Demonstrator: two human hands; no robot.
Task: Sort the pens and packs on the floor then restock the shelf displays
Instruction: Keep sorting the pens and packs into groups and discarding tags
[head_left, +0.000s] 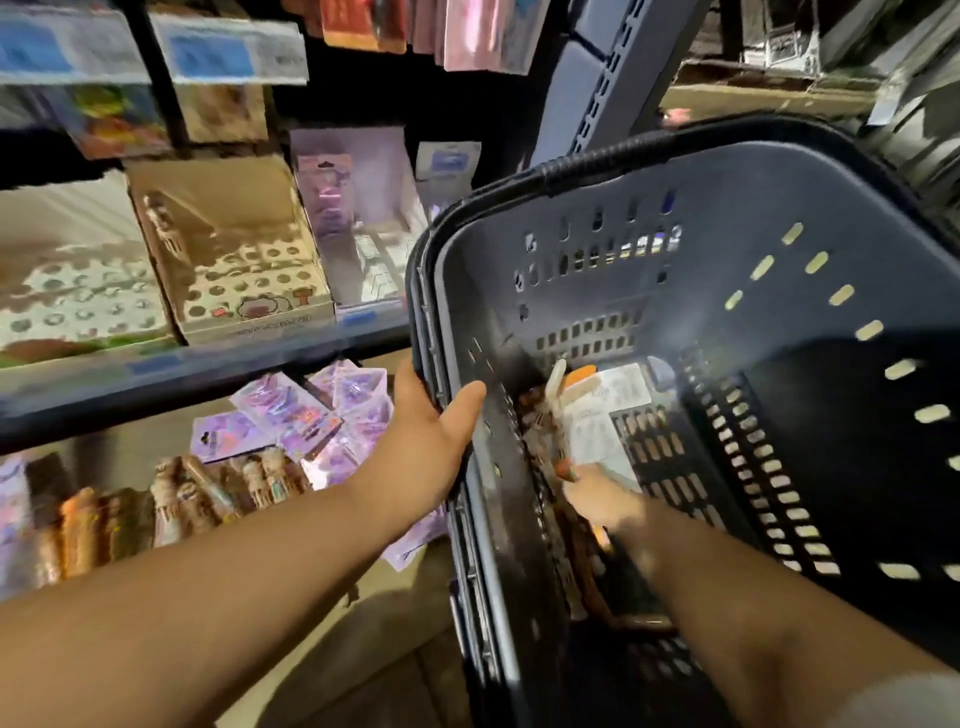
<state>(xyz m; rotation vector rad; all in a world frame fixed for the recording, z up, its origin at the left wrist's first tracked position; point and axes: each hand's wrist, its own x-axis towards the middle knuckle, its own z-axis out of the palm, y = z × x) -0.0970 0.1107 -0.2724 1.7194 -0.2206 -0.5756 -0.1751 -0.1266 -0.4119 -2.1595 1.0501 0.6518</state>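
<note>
Left hand (431, 441) grips the basket (727, 218) rim at frame centre, thumb inside, fingers curled outside. Right hand (602, 499) is in the basket bottom among loose pens (566, 379) and a white pack (608, 415); it is blurred, so grip cannot be told. Floor pens (208, 493) lie lower left, purple packs (311, 415) just beside them, under the shelf (208, 364).

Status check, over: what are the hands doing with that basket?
Left hand grips basket rim. Right hand down inside basket among pens, blurred, grip unclear. Purple packs heaped left of basket, nothing blocking.
</note>
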